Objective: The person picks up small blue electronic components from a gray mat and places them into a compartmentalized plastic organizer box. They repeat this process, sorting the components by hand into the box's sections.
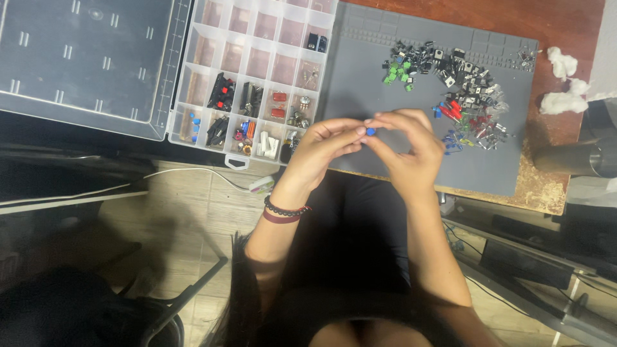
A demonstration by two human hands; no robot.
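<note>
A wooden table (pixel 565 26) lies beyond both hands, and on it, directly under and past the fingers, is a grey work mat (pixel 379 90). To the far side of the left hand (pixel 321 151) sits an open clear plastic organiser box (pixel 257 64), its lid (pixel 83 61) folded flat further out on that side; the compartments nearest the left hand hold black, red, orange and white parts, while those further off look bare. Beyond the right hand (pixel 408 151), and out to its own side, a loose heap of small electronic components (pixel 459 83) spreads over the mat: black and silver pieces, green ones nearest the box, red and blue ones closest to the knuckles. Further out past that heap lie white tufts of cotton (pixel 562 83), and a grey metal cylinder (pixel 578 157) lies outward from the right wrist. The left wrist wears a dark beaded bracelet (pixel 286 209). The two hands meet in front of the body above the near edge of the mat, fingertips pressed together around a tiny blue component (pixel 371 132), which is pinched between the fingers of both hands at the point where they touch.
</note>
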